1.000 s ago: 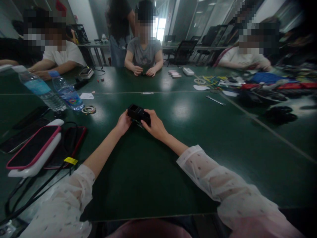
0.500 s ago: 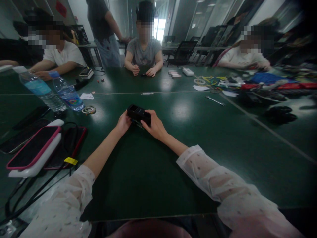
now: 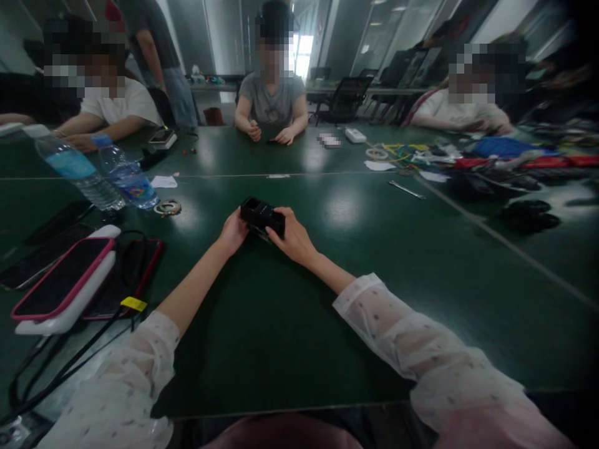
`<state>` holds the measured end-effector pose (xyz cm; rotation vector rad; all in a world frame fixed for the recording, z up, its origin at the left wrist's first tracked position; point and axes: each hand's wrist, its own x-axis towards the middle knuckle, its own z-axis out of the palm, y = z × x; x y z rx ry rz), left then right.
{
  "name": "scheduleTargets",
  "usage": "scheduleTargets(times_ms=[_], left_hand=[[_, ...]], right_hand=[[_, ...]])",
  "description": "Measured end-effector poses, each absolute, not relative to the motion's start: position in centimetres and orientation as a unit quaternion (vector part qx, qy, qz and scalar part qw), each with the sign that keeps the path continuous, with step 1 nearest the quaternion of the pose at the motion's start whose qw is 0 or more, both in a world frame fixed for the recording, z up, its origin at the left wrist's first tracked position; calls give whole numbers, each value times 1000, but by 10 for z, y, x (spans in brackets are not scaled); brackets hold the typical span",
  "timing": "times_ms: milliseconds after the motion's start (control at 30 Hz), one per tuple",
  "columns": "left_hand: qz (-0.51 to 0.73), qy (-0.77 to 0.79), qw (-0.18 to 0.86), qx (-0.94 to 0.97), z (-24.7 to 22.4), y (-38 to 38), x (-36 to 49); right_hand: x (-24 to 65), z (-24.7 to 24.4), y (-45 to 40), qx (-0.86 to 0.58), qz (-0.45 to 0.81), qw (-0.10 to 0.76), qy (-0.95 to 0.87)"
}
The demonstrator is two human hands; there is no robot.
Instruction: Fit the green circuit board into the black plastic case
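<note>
Both of my hands hold a small black box-shaped device (image 3: pixel 262 215) over the dark green table (image 3: pixel 290 324). My left hand (image 3: pixel 233 233) grips its left end, and my right hand (image 3: pixel 294 237) is closed round its right end. A recessed dark area shows on the upper left of the device, with small light marks beside it. The fingers behind and under the device are partly hidden. Something thin shows along its lower edge, too small to make out.
Two water bottles (image 3: pixel 128 176), a coiled cable (image 3: pixel 168 207), a pink-edged phone (image 3: pixel 65 277) and black cables lie left. A wrench (image 3: pixel 406 189), a heap of cables and cloth (image 3: pixel 505 149), and a black object (image 3: pixel 531 215) lie right. Several people are across the table.
The standing person in the background has moved left. My hands and the black device look the same as before.
</note>
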<state>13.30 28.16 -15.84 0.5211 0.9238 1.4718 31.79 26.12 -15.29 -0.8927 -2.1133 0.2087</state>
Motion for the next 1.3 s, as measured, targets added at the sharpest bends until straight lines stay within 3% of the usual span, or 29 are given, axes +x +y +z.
scheduleTargets(times_ms=[1300], left_hand=[[633, 405, 627, 207, -158, 284, 132]], right_hand=[[318, -145, 256, -371, 97, 384, -840]])
